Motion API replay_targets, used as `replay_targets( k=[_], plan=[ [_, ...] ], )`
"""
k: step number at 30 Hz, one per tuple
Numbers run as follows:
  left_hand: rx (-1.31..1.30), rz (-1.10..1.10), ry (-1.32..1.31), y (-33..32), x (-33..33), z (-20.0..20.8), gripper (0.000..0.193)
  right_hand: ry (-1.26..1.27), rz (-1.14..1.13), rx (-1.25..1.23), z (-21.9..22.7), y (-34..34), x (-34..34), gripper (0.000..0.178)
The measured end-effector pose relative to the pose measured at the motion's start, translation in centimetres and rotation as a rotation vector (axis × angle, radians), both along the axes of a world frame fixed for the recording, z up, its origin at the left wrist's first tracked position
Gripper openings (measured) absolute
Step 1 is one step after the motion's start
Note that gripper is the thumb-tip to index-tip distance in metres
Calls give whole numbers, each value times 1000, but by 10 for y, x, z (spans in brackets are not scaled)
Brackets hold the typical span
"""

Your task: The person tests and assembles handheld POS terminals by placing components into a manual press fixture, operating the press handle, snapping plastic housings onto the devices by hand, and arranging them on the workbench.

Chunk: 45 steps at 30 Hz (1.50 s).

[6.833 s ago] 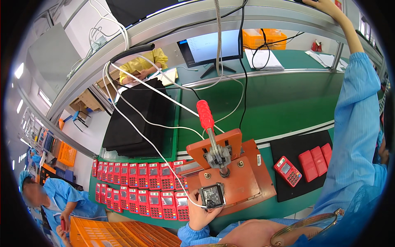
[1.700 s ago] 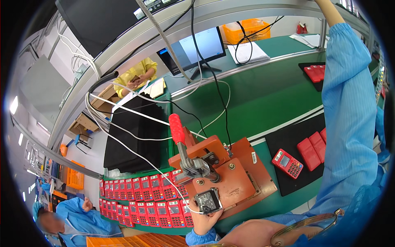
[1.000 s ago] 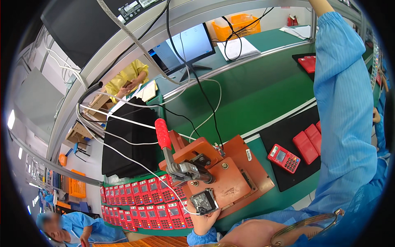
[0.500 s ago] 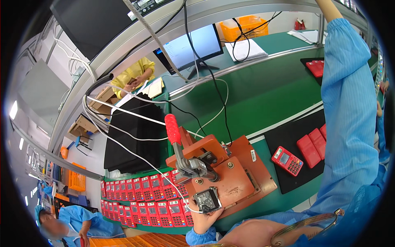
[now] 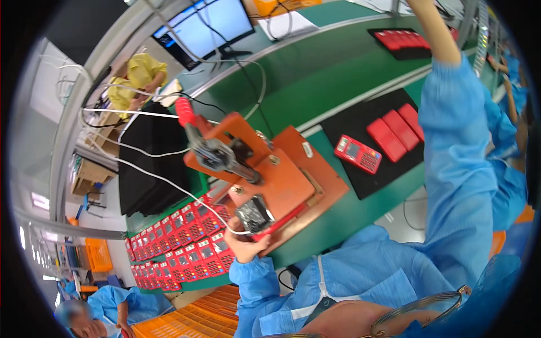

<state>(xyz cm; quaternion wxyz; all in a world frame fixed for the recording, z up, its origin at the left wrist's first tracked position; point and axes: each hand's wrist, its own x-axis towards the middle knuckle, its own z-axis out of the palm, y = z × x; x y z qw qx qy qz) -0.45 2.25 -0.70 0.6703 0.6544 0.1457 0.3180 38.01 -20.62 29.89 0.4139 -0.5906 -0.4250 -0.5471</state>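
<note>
module (image 5: 255, 213), dark and squarish with no clear long axis, sat just beyond the left hand (image 5: 244, 246), at the near left corner of the orange fixture (image 5: 286, 183). that hand, clearly the nearer, spread along its near edge; whether it pinched, i couldn't tell. the right was out of view.

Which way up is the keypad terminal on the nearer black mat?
Face up: the terminal shows its screen and keypad.

Right fingers seemingly beyond top edge
</note>
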Motion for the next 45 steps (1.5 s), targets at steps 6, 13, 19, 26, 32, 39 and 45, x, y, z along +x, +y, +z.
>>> replay_targets(
  k=[6, 13, 19, 26, 32, 39, 45],
  plan=[
    [-422, -14, -426, -18, -54, -23, 65, 616, -11, -652, -215, -28, -146, 49],
    [-880, -70, -613, -53, -91, 3, 49, 812, -302, -944, -342, -62, -158, 58],
    [-869, -134, -667, -66, -122, -11, 56, 711, 197, -1001, -269, -78, -156, 50],
    [-1018, -337, -638, -77, -90, -9, 54, 253, 531, -1226, -242, 18, -179, 39],
    [-1050, -383, -582, -75, -78, -19, 55, 368, 723, -1333, -273, 77, -191, 37],
    [-1031, -291, -580, -65, -102, -13, 55, 107, 533, -1270, -224, 40, -170, 28],
    [-793, -288, -526, -39, -96, 24, 53, 692, 792, -716, -118, 99, -133, 57]
  ],
)
